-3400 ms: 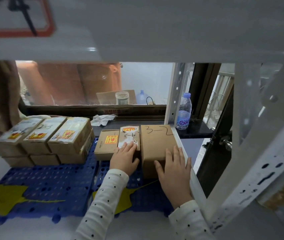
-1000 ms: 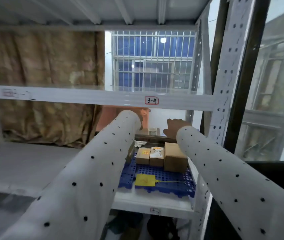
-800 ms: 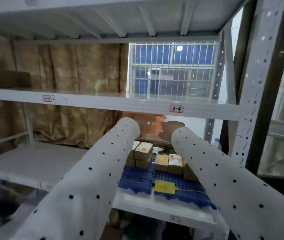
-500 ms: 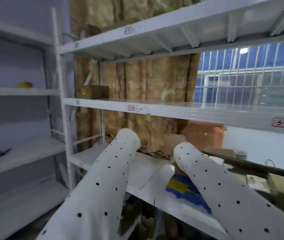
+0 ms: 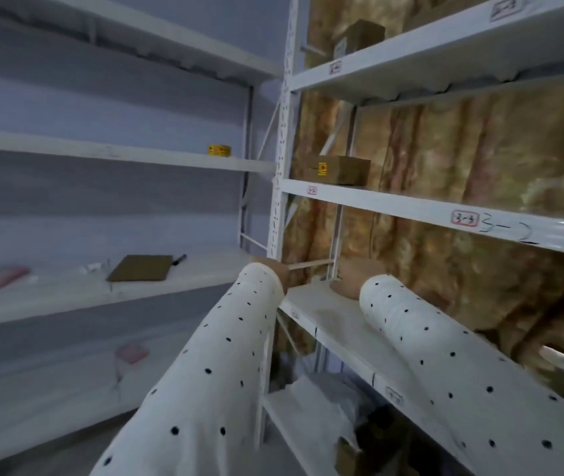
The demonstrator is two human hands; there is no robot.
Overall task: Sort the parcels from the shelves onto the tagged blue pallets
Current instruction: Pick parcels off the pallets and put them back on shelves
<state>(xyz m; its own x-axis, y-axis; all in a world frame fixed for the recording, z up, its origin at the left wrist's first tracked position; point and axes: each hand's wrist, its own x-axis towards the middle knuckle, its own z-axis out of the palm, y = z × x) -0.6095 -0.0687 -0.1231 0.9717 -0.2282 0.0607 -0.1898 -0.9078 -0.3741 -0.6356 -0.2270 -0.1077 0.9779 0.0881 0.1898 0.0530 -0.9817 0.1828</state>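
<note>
Nearest the camera, two dotted white sleeves run forward, the left sleeve (image 5: 212,365) toward the white corner upright (image 5: 282,166), the right sleeve (image 5: 445,365) over the lower shelf (image 5: 311,310) to the right of that upright; the left hand (image 5: 279,271) shows only as a sliver past its cuff, just left of the upright, the right hand (image 5: 352,278) as a blurred mass low over the lower shelf, to the upright's right; whether the fingers of either are spread or curled cannot be told; nothing visible is held. Farther, above both hands and immediately right of the upright, a brown parcel (image 5: 334,170) with a yellow label lies on the middle shelf (image 5: 411,209), its long axis along the shelf edge; the right hand appears nearer, almost below it. Farthest, a second parcel (image 5: 359,37) stands on the top shelf; a small yellow box (image 5: 219,150) sits on the shelving left of the upright. No blue pallet is in view; the likely next step is an upward reach.
</note>
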